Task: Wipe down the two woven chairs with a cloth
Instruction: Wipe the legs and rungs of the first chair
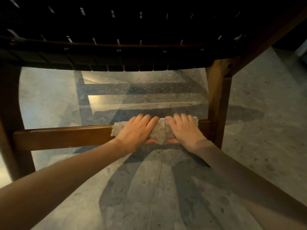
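A dark woven chair (116, 53) fills the top of the view, seen from low down under its seat. Its brown wooden lower crossbar (63, 136) runs across the middle. A pale grey cloth (161, 131) is wrapped over the right part of that bar. My left hand (136, 130) grips the cloth and bar, fingers over the top and thumb underneath. My right hand (184, 128) grips the same cloth right beside it, close to the right chair leg (219, 105). Only one chair is in view.
The left chair leg (11, 113) stands at the left edge. Speckled grey stone floor (257, 130) lies under and around the chair, crossed by shadows of the frame and my arms. A dark object sits at the far right top.
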Tool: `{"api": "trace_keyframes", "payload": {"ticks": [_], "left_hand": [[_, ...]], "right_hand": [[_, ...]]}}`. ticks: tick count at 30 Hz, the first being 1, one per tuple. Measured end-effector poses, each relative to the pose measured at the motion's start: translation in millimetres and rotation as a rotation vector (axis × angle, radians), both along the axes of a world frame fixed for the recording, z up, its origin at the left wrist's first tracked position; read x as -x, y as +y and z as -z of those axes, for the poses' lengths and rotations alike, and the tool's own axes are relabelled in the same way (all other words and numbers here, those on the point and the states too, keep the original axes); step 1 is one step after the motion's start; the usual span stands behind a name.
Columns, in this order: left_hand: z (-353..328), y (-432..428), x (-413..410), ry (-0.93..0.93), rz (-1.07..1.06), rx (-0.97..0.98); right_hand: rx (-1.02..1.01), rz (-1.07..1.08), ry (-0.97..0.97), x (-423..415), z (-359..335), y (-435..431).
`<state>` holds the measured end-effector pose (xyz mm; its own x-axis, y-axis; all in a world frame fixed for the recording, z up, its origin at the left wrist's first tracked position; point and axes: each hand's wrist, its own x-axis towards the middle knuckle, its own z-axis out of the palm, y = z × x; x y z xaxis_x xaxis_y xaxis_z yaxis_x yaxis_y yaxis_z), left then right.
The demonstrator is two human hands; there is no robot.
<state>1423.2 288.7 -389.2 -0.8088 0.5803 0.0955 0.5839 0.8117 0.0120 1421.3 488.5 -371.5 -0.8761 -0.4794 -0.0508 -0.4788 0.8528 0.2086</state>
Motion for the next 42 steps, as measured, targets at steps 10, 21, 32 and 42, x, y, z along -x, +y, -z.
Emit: {"api": "trace_keyframes", "payload": {"ticks": [10,21,32,42], "left_hand": [[-19.2,-160.5,-39.9,-0.078,-0.204,0.080],[-29.8,-249.7,-71.2,-0.108,-0.433,0.084],[-13.6,-192.0,-57.5,-0.027,-0.444,0.085],[-8.6,-13.9,1.3,-0.088,-0.112,-0.009]], "right_hand": [[0.088,-0.174,-0.042,-6.7,1.3,-172.0],[0.183,-0.298,-0.041,-15.4,7.1,-278.5],[0.234,-0.267,-0.096,1.1,13.8,-202.8],[0.142,-0.016,-0.170,12.7,-4.1,-8.1]]}}
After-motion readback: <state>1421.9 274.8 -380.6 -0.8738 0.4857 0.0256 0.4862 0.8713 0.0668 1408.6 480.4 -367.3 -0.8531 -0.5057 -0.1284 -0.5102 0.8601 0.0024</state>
